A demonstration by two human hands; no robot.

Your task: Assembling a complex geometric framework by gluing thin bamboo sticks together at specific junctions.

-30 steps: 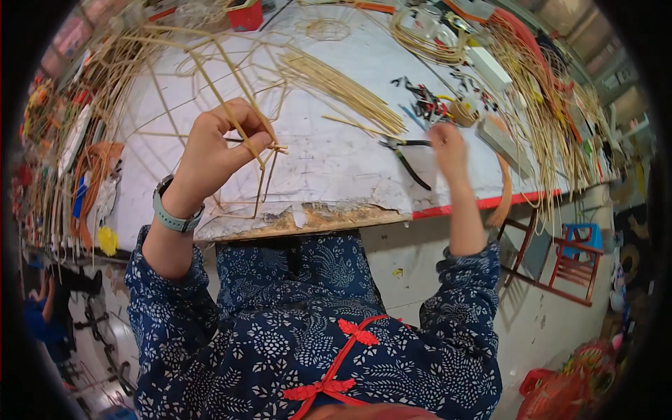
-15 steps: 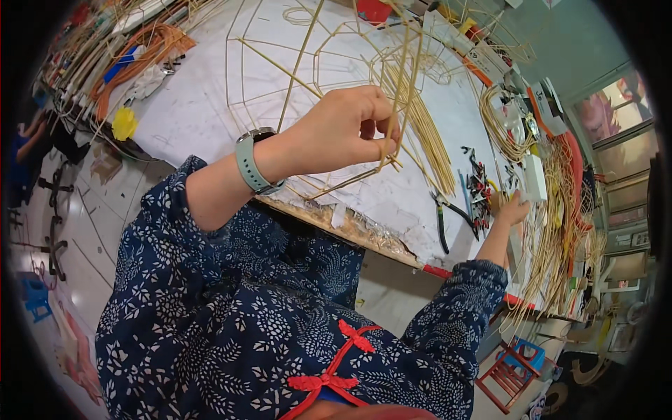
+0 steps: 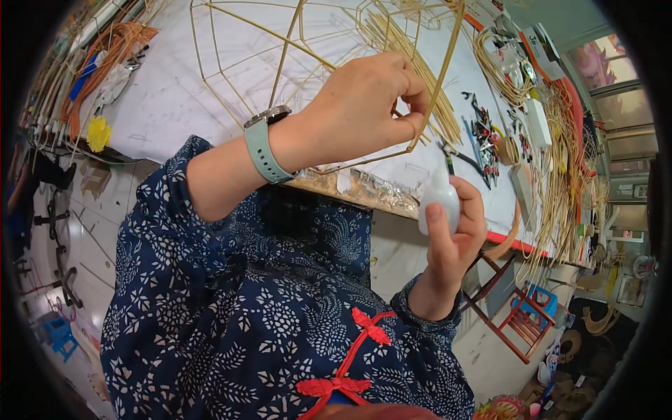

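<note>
My left hand [image 3: 360, 112], with a watch [image 3: 262, 133] on its wrist, pinches a thin bamboo strip of a large open frame [image 3: 280, 63] above the table's near edge. The frame's strips spread out to the left and away behind the hand. In my right hand [image 3: 458, 234] is a small white squeeze bottle [image 3: 441, 199] with a pointed nozzle, held upright in front of the table edge. Pliers [image 3: 463, 159] lie just beyond the bottle. A bundle of straight bamboo strips [image 3: 413, 66] rests on the table behind my left hand.
Several small tools [image 3: 484, 136] lie in a heap to the right, with coils and loose strands of cane [image 3: 560, 175] past them. Orange cords [image 3: 115, 52] and a yellow flower-like piece [image 3: 99, 134] are at the far left. A wooden chair [image 3: 521, 322] stands at the lower right.
My right hand has come from the table's right side toward my body and now holds the squeeze bottle. My left hand and the frame have shifted slightly right.
</note>
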